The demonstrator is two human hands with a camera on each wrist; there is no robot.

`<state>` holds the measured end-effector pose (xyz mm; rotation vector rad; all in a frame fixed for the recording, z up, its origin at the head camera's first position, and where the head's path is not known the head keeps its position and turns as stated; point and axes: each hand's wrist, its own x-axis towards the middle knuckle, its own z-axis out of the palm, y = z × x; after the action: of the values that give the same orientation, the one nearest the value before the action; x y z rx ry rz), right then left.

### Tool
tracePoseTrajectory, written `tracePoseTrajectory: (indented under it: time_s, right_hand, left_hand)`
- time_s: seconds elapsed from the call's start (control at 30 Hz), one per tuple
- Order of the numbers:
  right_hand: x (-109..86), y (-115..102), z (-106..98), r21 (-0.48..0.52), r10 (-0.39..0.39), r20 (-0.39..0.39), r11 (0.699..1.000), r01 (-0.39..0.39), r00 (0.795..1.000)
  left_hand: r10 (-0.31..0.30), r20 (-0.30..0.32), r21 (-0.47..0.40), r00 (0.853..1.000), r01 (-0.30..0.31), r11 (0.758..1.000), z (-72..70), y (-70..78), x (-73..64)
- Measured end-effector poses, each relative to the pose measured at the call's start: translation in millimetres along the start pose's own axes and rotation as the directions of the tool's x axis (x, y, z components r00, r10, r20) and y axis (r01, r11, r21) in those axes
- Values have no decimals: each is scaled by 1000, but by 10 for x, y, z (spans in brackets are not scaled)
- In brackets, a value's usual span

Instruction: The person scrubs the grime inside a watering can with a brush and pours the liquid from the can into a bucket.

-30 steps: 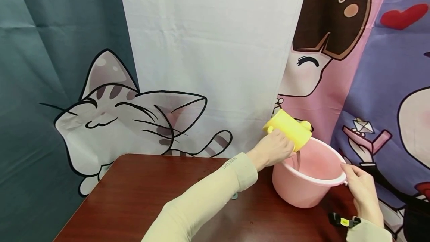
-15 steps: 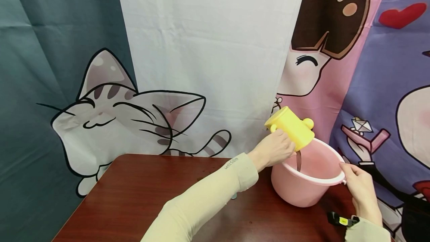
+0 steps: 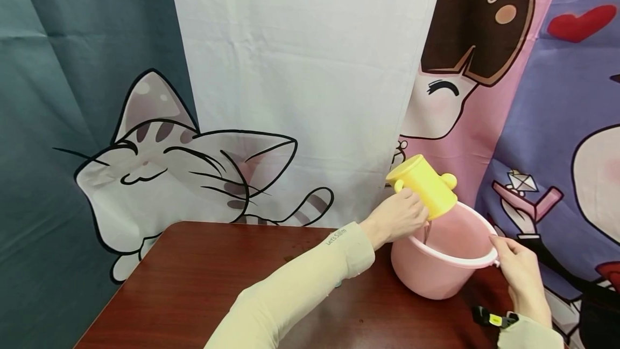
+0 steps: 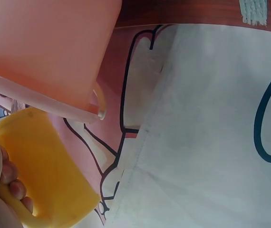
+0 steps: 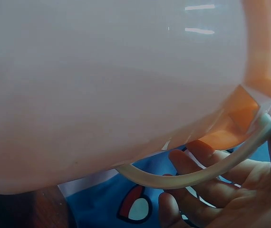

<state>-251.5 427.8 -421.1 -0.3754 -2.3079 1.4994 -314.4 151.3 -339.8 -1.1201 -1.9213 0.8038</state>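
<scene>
My left hand [image 3: 399, 214] grips the handle of a yellow mug [image 3: 428, 185], its fingers curled round it in the left wrist view. The mug is tilted above the left side of a pink bucket [image 3: 431, 276]. A thin stream of liquid [image 3: 427, 232] runs from the mug down into the bucket. My right hand [image 3: 523, 271] pinches the bucket's rim at the right. In the right wrist view, several fingers [image 5: 211, 190] lie behind the bucket's curved carrying handle [image 5: 188, 179]. The bucket stands upright on the table; its bottom inside is hidden.
The reddish-brown wooden table [image 3: 203, 284] runs up to printed curtains [image 3: 300, 69] behind it. A black strap with a yellow label [image 3: 494, 318] sits by the right sleeve. A small pale bluish thing [image 3: 338, 284] lies mostly hidden behind the left sleeve. Wet-looking spots mark the tabletop.
The mug and my left hand have shifted slightly right over the bucket. The stream looked thicker and darker half a second ago. My right hand keeps its hold on the rim.
</scene>
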Motion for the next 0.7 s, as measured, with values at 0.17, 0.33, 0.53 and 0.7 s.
tracePoseTrajectory:
  time_s: [0.17, 0.33, 0.53, 0.7]
  right_hand:
    - [3, 11, -2, 4, -6, 0, 1000, 6, 1000]
    - [-1, 7, 0, -1, -13, 7, 1000, 13, 1000]
    - [8, -13, 7, -9, -10, 8, 1000, 10, 1000]
    - [10, -27, 4, -16, 10, -4, 1000, -10, 1000]
  left_hand:
    - [-17, -20, -8, 1000, 17, 1000, 2, 14, 7]
    - [-17, -43, -4, 999, 17, 1000, 13, 33, 4]
    - [-14, -52, 1, 999, 14, 1000, 35, 41, -9]
    - [-7, -61, 18, 998, 8, 1000, 20, 44, 3]
